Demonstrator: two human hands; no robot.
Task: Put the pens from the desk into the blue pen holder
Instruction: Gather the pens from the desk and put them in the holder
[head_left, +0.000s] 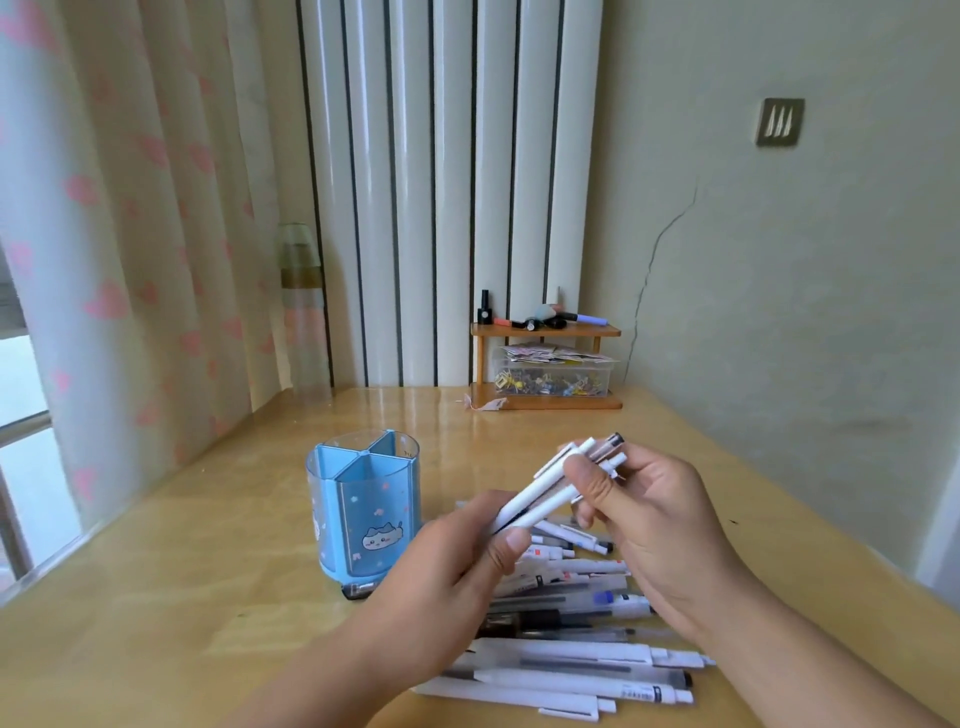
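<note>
Here both hands' grips, left hand (457, 551) and right hand (644, 525), hold white pens (550, 488) slanting up-right.

Both bare forearms reach in from the bottom edge toward the frame's centre. The left hand (467, 551) curls, thumb on top, around slim white plastic pens (540, 493); the right hand (649, 514) pinches their upper ends.
</note>
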